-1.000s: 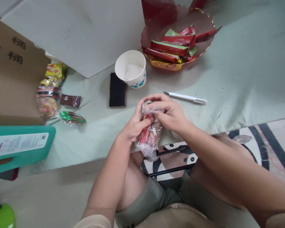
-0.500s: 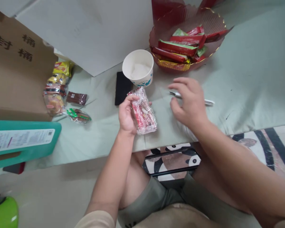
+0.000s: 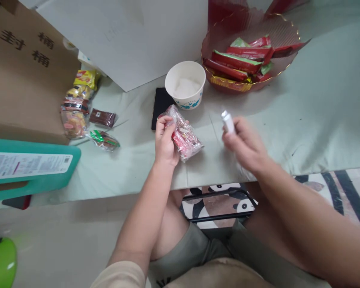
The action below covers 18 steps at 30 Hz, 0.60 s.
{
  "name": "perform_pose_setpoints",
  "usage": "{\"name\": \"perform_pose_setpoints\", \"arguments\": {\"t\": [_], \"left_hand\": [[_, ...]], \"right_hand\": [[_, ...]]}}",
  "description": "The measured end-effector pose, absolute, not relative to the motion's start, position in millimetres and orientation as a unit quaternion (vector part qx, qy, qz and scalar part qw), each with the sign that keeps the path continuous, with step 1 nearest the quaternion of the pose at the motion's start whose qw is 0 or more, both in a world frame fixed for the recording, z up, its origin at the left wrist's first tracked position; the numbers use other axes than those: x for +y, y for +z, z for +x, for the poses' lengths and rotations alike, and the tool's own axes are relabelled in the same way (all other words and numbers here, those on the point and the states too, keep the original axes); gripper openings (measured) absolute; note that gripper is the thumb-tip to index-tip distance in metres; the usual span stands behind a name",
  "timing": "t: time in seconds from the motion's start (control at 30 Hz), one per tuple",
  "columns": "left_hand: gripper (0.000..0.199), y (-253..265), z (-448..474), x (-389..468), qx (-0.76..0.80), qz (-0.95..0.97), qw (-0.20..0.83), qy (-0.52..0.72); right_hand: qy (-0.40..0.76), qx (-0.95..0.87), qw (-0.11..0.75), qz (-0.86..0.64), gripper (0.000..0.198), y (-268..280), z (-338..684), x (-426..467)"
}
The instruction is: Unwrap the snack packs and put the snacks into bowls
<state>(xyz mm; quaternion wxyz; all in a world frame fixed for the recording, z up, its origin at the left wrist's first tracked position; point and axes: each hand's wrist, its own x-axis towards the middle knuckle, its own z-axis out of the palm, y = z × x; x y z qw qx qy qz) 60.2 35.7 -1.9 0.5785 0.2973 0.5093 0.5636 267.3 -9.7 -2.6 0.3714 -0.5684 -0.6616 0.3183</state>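
My left hand [image 3: 167,144] is closed on a red packet [image 3: 187,138] in clear, crinkled plastic, tilted above the cloth near the table's front edge. To the right, my right hand [image 3: 246,145] is closed around a slim white pen-like tool [image 3: 228,122]. Its pale end points up and away from me; the rest is hidden in my fingers, and the hand is slightly blurred. Just beyond the packet stands a white paper cup [image 3: 185,86] with blue print and something whitish inside. A black phone [image 3: 161,105] lies beside the cup, partly covered by it.
A clear reddish bowl [image 3: 283,66] with a gold rim holds several red snack packets [image 3: 237,60]. Small wrapped snacks [image 3: 75,105] lie at left beside a cardboard box [image 3: 27,92]. A white box [image 3: 132,36] stands behind, and a green carton [image 3: 48,180] sits front left.
My right hand has picked up the white pen-like tool from the cloth and closed around it. The packet in my left hand has turned slightly. The view has shifted a little.
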Motion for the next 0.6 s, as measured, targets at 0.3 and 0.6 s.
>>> {"name": "perform_pose_setpoints", "arguments": {"t": [0.3,0.6], "left_hand": [[0.046,-11,58,27,0.425,0.355,0.650,0.520],[0.081,-27,40,22,0.431,0.599,0.540,0.404]], "right_hand": [[0.485,-0.648,0.382,-0.446,0.024,-3,227,-1],[0.441,-0.608,0.367,-0.548,0.020,-5,231,-5]]}}
